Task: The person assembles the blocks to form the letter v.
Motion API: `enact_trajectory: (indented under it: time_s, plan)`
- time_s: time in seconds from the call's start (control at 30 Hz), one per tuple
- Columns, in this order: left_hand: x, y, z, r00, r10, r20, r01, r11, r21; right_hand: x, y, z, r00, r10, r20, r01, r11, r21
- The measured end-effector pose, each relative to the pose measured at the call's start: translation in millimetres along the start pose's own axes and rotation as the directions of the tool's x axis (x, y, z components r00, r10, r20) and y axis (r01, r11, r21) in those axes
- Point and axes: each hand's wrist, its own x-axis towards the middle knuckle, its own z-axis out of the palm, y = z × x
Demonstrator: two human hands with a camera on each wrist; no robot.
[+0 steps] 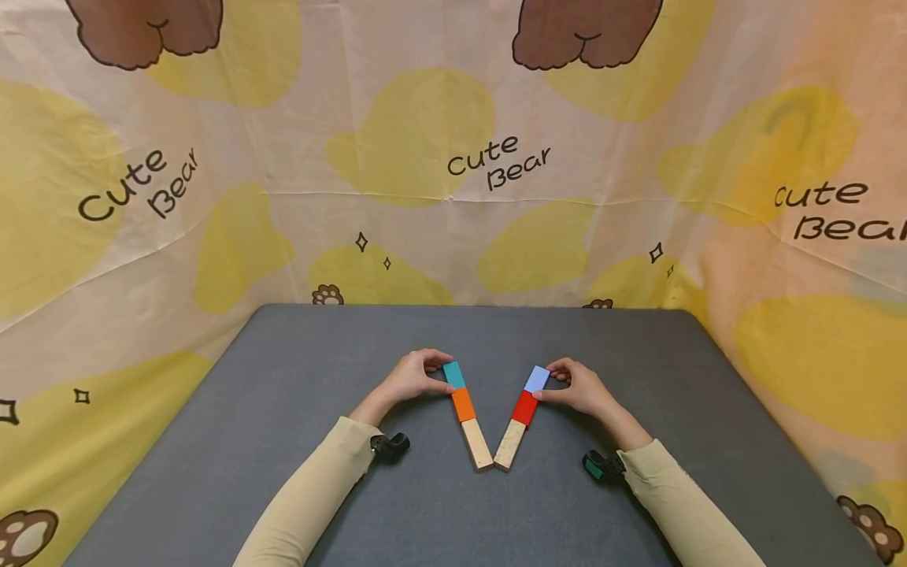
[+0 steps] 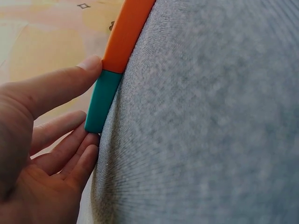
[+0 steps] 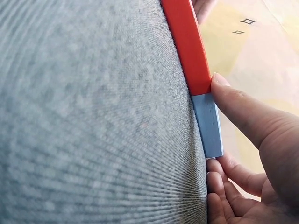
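In the head view, wooden blocks lie flat in two slanting rows that make a V. The left row runs from a teal block [image 1: 453, 375] through an orange block [image 1: 464, 405] to a plain wood block [image 1: 477, 444]. On the right, a light blue block [image 1: 537, 379] meets a red block [image 1: 524, 408], then another plain wood block [image 1: 509, 445]. My left hand [image 1: 414, 376] holds the teal block, its thumb by the orange seam and fingertips at the far end. Likewise, my right hand [image 1: 579, 387] holds the light blue block, thumb near the red seam.
The blocks lie on a grey cloth-covered table [image 1: 340, 339]. Behind and beside it hangs a printed curtain [image 1: 397, 142] with yellow patches and bear drawings. Dark wrist straps show at the left [image 1: 390, 447] and right sleeve cuffs.
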Motion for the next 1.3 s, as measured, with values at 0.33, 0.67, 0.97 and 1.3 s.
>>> enact_trajectory:
  time_s: [0.33,0.67,0.97,1.3]
  plan:
    - [0.5,0.4,-0.7,1.000,-0.002,0.012,0.002,1.000,-0.008,-0.7,-0.5,-0.6,1.000,0.000,-0.004,0.000,1.000,0.005]
    - [0.1,-1.4,-0.6,1.000,0.000,0.015,0.000,1.000,-0.006,-1.5,-1.2,0.8,1.000,0.002,-0.007,-0.002,1.000,0.002]
    - [-0.1,-0.4,-1.9,1.000,0.000,0.016,0.000,1.000,-0.001,-1.4,-2.5,0.7,1.000,0.004,-0.008,-0.004,1.000,0.008]
    - [-5.0,-3.4,-4.7,1.000,0.003,-0.029,-0.004,0.999,-0.042,0.4,1.6,1.4,1.000,0.015,-0.020,-0.014,0.998,0.061]
